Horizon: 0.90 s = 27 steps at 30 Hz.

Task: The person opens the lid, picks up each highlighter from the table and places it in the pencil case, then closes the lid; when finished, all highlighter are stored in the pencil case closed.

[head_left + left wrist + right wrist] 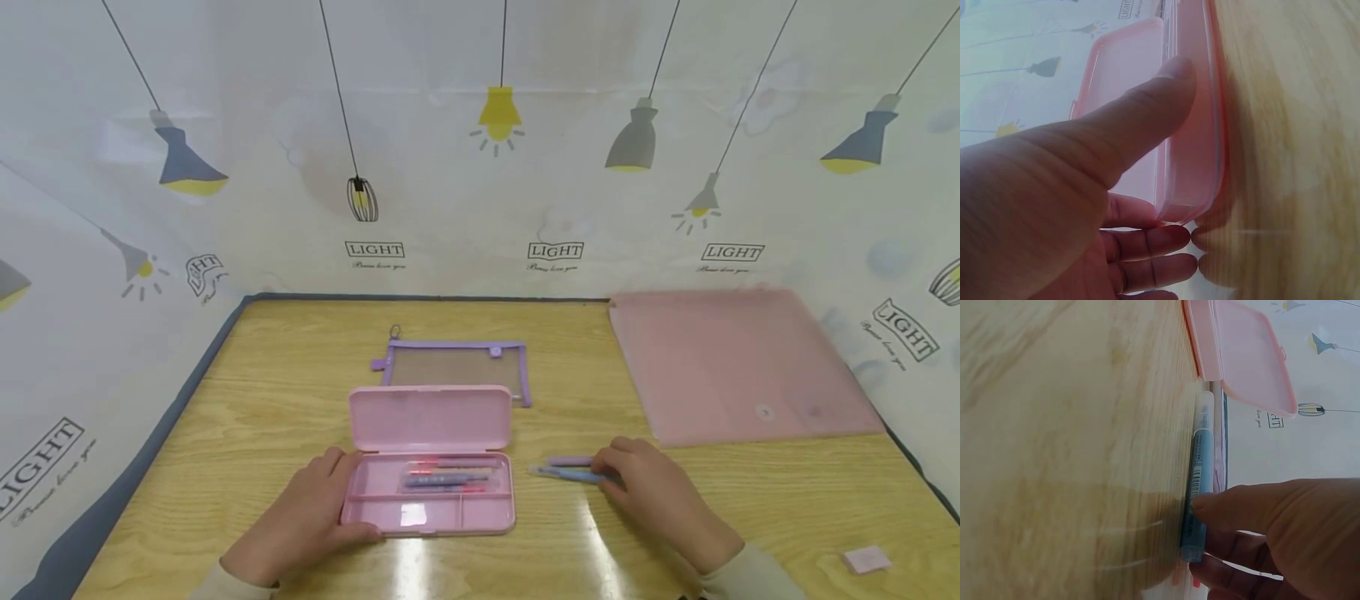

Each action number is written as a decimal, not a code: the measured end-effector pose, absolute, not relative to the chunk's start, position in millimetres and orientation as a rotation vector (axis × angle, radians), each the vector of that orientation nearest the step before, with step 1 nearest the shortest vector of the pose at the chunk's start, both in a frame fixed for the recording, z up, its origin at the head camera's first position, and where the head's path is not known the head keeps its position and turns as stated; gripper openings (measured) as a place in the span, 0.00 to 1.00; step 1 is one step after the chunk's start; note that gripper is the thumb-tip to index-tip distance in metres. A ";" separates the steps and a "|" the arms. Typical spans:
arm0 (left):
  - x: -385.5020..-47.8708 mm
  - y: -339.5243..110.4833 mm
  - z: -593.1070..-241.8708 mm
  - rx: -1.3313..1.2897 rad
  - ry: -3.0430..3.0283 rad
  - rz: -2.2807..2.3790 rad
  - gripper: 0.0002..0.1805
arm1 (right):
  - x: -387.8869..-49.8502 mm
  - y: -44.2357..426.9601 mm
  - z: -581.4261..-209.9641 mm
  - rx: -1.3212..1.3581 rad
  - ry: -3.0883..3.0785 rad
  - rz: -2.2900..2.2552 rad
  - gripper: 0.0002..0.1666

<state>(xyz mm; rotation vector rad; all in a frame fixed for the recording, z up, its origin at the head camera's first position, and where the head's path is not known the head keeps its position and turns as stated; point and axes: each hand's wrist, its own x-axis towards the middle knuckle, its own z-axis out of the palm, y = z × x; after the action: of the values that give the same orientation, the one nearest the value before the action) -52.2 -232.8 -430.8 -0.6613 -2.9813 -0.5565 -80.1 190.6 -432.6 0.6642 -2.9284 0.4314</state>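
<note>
A pink pencil case [431, 525] lies with its lid raised in the head view, several pens [450, 475] in its back compartment. At its left end my left hand [307, 508] grips it, the thumb along the front wall [1194, 150] and the fingers round the end. To the right of the case, my right hand [652, 492] pinches a blue marker [1200, 469] with a clear cap, lying low over the table. Just behind the marker is a purple pen [568, 461], its right end hidden by the fingers; whether they touch it I cannot tell.
Behind the case lies a clear pouch [457, 362] with purple edging, partly covered by the lid. A pink document folder [742, 367] is at the back right. Near the front right sits a small pink block [867, 559]. Printed sheeting [450, 167] borders the wooden table [277, 367].
</note>
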 end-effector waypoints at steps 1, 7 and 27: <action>-52.0 -232.8 -431.0 -0.667 -2.975 -0.557 0.50 | -79.8 190.7 -433.1 0.666 -2.928 0.431 0.10; -51.8 -232.4 -432.5 -0.664 -2.970 -0.566 0.49 | -78.3 191.4 -433.2 0.662 -2.940 0.446 0.10; -51.6 -232.2 -432.0 -0.675 -2.968 -0.556 0.49 | -69.6 187.1 -417.6 0.752 -2.847 0.500 0.11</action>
<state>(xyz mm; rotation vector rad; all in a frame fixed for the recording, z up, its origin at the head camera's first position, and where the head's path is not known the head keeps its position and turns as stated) -51.6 -232.2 -432.0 -0.6748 -2.9682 -0.5559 -69.6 187.1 -417.6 0.7515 -2.8471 0.4997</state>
